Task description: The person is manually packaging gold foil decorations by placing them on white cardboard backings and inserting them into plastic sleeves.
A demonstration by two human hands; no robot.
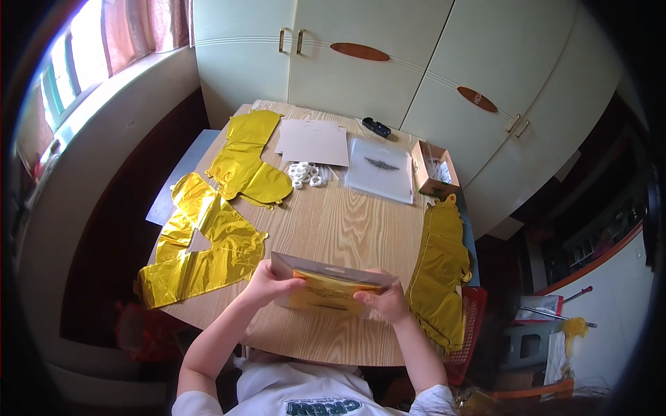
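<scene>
Close to my body, above the near part of the table, I hold a flat clear plastic packet (pixel 329 295) with folded gold foil and a grey backing inside. My left hand (pixel 272 284) grips its left end, thumb on the front. On the opposite end my right hand (pixel 386 299) is closed the same way. Gold foil balloons lie flat around it: one shiny and creased balloon (pixel 222 243) near my left arm, another balloon (pixel 246 159) behind that, and a third balloon (pixel 438 277) along the right edge.
Grey-brown card sheets (pixel 316 142) lie at the back, with several small white rolls (pixel 305 175) in front. Beside them are a stack of clear plastic bags (pixel 379 170), a wooden box (pixel 436 170) and a black object (pixel 376 127). A red basket (pixel 468 333) stands beyond the right edge.
</scene>
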